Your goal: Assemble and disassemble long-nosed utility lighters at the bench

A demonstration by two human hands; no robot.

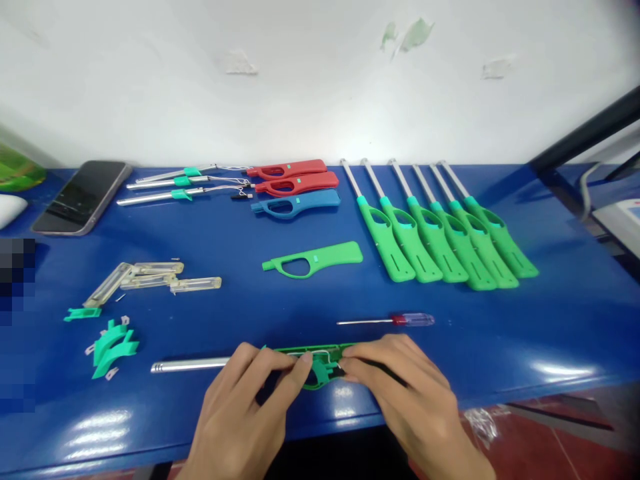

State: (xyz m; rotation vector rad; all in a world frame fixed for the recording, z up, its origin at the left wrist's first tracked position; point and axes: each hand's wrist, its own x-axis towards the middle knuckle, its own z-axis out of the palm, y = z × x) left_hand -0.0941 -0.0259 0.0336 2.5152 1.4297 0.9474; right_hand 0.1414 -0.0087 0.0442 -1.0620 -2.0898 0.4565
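A green gas-lighter half shell lies open side up at the table's front, its inside showing a teal trigger and a white wire. From its left end runs a silver metal tube. My left hand is closed on the shell's left part, thumb and fingertips at the wire near the trigger. My right hand pinches at the shell's right part; its fingers hide what lies beneath them. Just beyond the hands is a screwdriver with a red and clear handle. Farther back lies a separate green half shell.
Several assembled green lighters lie in a row at back right. Red shells, a blue shell and wired metal tubes are behind. Clear fuel tanks, teal triggers and a phone lie at left.
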